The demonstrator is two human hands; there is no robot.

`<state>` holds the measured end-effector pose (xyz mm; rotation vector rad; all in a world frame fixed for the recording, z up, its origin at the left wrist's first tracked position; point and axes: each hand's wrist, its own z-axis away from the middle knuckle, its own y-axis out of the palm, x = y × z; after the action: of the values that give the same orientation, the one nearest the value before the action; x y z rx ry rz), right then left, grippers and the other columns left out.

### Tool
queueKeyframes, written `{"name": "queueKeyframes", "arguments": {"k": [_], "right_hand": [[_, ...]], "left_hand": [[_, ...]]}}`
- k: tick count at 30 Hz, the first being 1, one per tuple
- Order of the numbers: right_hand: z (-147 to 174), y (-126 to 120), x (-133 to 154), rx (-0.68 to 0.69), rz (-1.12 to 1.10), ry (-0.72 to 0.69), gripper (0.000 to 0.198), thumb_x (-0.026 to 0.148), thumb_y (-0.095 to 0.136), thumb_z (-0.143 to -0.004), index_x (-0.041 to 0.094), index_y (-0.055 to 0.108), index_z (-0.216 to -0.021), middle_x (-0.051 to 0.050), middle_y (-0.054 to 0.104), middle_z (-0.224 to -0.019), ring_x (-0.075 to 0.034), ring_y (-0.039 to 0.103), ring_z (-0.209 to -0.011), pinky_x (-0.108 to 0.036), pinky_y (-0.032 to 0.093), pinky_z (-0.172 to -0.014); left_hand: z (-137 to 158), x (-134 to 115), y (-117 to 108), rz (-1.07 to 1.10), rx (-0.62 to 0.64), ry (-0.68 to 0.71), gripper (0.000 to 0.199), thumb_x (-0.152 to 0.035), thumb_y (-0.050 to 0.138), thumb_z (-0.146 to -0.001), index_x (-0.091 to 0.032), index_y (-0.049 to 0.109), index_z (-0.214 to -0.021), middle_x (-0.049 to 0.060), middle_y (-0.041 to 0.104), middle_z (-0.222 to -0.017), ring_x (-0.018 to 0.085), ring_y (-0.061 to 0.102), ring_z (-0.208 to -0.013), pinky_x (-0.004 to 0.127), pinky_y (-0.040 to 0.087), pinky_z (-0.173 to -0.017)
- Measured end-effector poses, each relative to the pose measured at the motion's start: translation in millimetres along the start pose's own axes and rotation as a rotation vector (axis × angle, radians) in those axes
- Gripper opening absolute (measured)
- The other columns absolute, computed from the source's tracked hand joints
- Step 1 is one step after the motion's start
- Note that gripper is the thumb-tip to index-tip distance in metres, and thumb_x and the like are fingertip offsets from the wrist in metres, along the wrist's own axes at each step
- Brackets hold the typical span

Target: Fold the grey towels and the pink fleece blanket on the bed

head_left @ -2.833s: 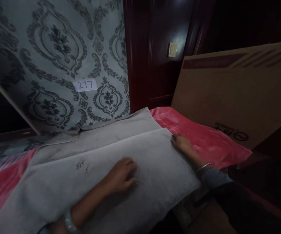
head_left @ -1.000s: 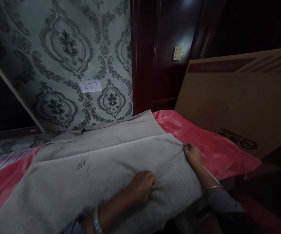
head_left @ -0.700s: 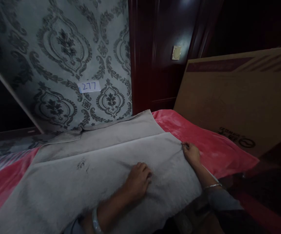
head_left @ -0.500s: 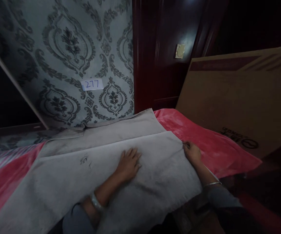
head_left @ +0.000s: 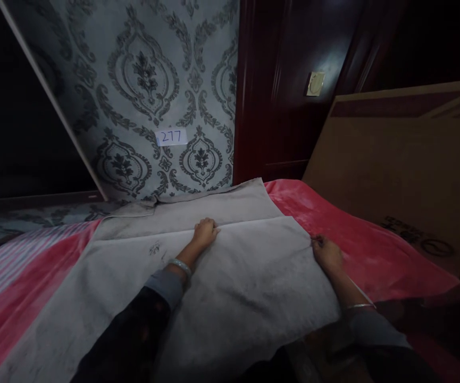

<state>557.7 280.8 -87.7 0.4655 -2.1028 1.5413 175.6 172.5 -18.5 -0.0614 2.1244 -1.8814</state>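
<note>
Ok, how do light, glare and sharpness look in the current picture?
Head view: dim overall, almost black at upper right; head view: pale glare on the dark red panel near the switch; head view: 277 label legible, lettering on the cardboard soft, creases visible in the grey cloth.

Patterned wallpaper (head_left: 144, 80) (labelled 277) adjoins dark-red panelling (head_left: 275, 114), dimly lit.

"How is the light looking?"
"Dim: a soft glare is paling the dark red panel (head_left: 289, 122) beside the switch (head_left: 316, 84); the far right is sinking into black."
"Sharpness?"
"Print (head_left: 417, 234) is smearing; shadow is pooling on the grey cloth (head_left: 253, 271)."
</note>
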Motion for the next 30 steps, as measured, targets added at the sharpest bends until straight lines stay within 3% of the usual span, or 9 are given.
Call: {"name": "queueKeyframes", "arguments": {"k": [11,18,23,27,30], "right_hand": [[-2,0,-1,0.004,-0.061,0.004,0.033,0.026,0.05,-0.092,0.015,0.071,-0.115,-0.013,0.072,-0.102,-0.027,0.067,-0.093,-0.031,0.045,-0.072],[2,-1,3,-0.003,-0.044,-0.015,0.033,0.025,0.05,-0.092,0.014,0.071,-0.115,-0.013,0.072,-0.1,-0.026,0.067,-0.091,-0.03,0.045,-0.071],[-4,-8,8,0.042,-0.018,-0.01,0.034,0.026,0.051,-0.093,0.013,0.07,-0.117,-0.014,0.073,-0.102,-0.025,0.068,-0.091,-0.029,0.046,-0.072],[-11,-29,-7,0.108,-0.031,-0.05,0.032,0.026,0.048,-0.096,0.012,0.071,-0.113,-0.012,0.073,-0.101,-0.021,0.067,-0.091,-0.025,0.047,-0.073],[3,-48,-27,0.137,-0.014,-0.063,0.028,0.025,0.051,-0.095,0.014,0.072,-0.111,-0.009,0.074,-0.098,-0.02,0.067,-0.089,-0.024,0.046,-0.072]], "left_hand": [[-35,6,-8,0.045,0.114,-0.023,0.026,-0.046,0.064,-0.088,-0.021,0.067,-0.088,0.008,0.07,-0.109,0.024,0.061,-0.11,0.031,0.045,-0.089],[-30,2,7,0.034,0.034,-0.044,0.024,-0.04,0.06,-0.091,-0.02,0.068,-0.101,0.011,0.067,-0.116,0.024,0.06,-0.111,0.033,0.045,-0.093],[-18,-6,3,-0.024,-0.013,-0.016,0.026,-0.023,0.048,-0.094,-0.015,0.067,-0.111,0.016,0.064,-0.12,0.029,0.057,-0.118,0.039,0.044,-0.099],[-3,-13,-3,-0.046,-0.026,0.166,0.041,-0.028,0.049,-0.095,-0.021,0.057,-0.135,0.012,0.051,-0.146,0.028,0.042,-0.139,0.042,0.033,-0.115],[6,-15,4,-0.067,0.078,0.309,0.053,-0.037,0.051,-0.096,-0.025,0.047,-0.147,0.008,0.039,-0.159,0.028,0.031,-0.148,0.045,0.023,-0.121]]}}
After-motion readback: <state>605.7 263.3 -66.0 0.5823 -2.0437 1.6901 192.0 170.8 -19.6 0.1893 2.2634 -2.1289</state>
